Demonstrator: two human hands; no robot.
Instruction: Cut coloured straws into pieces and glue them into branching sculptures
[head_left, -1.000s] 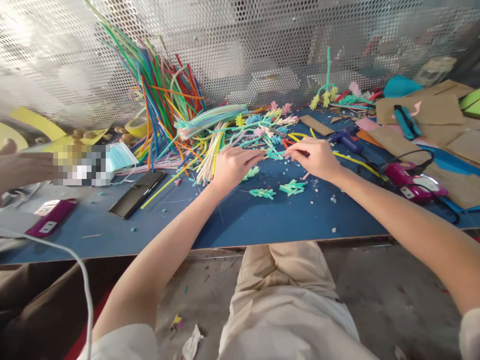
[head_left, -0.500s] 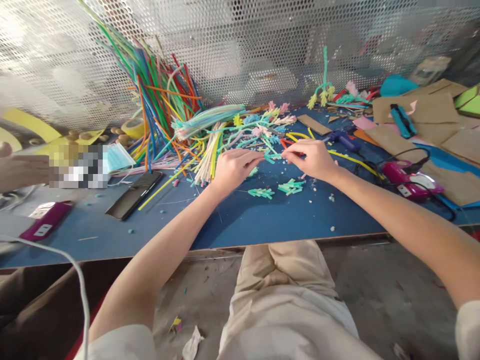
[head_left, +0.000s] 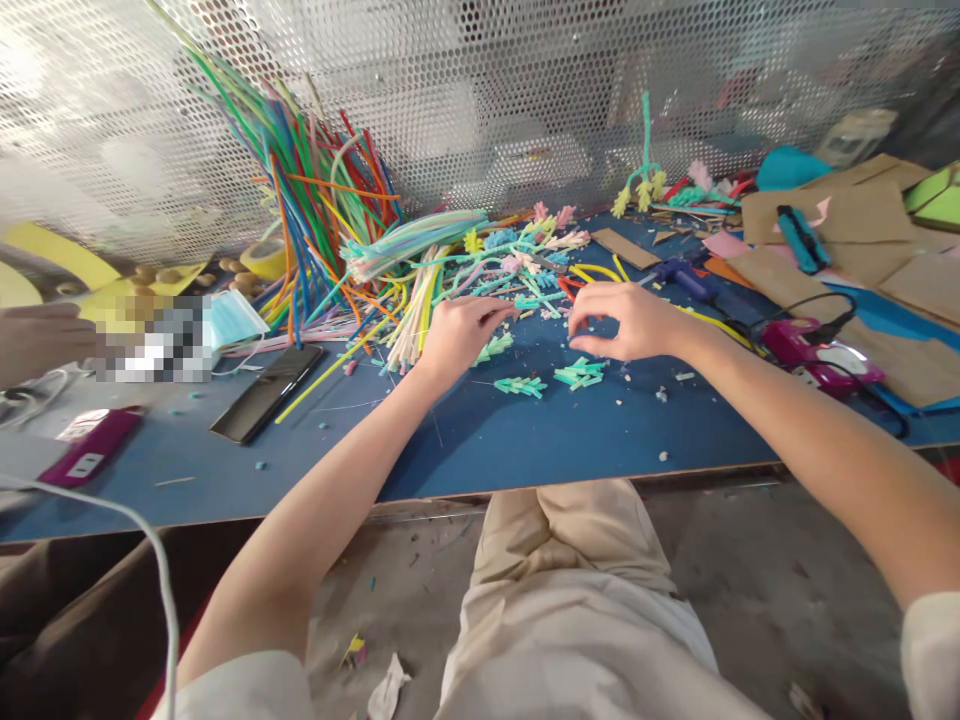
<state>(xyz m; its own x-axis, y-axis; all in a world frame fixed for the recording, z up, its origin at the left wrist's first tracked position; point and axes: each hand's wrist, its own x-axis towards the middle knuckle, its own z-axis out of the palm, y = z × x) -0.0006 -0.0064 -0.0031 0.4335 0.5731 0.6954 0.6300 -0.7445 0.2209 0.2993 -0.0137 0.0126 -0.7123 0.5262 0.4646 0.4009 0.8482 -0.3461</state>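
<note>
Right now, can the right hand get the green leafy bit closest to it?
Probably yes: the right hand looks open, with its fingers just beyond the green leafy bit on the blue table, and nothing seems to stand between them.

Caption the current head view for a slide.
Left hand and open right hand over a blue table, near green sprigs and bundled pastel stems.

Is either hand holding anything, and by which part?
The right hand looks open and empty. The left hand is pinched; whether it holds anything can't be told.
</note>
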